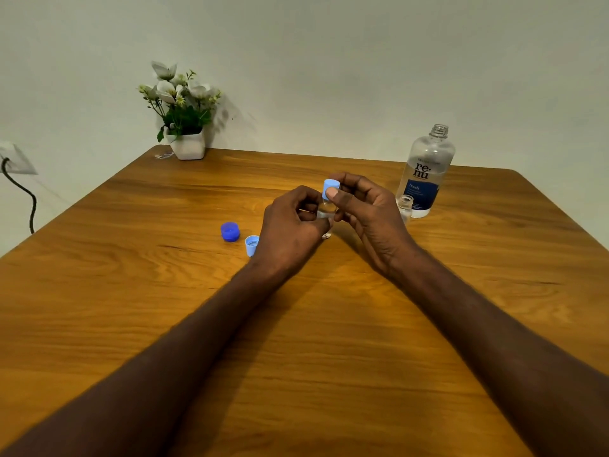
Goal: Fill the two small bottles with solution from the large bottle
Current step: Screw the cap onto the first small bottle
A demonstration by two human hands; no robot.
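The wooden table [329, 341] carries all items and extends on every side of the grip. The white wall [329, 61] stands behind it. A potted plant with white flowers [183, 113] sits at the far left corner, well apart from the grip and beyond it. A wall socket with a black cable [19, 179] shows at the left edge. The large bottle [425, 173], clear, labelled and uncapped, stands upright to the right of the grip and slightly beyond it. The left hand [293, 225] has its fingers curled round the body of a small clear bottle [326, 211], which is upright with its base at or just above the tabletop; contact with the table cannot be confirmed. The right hand [365, 212] pinches a light blue cap [330, 189] between thumb and fingers at the neck of that bottle; whether the cap is seated cannot be told. A second small bottle [404, 209], open, stands just right of the right hand, directly in front of the large bottle. A dark blue cap [230, 231] lies on the table to the left of the grip. A second light blue cap [252, 245] rests opening-up just beside the left wrist, between that wrist and the dark blue cap.
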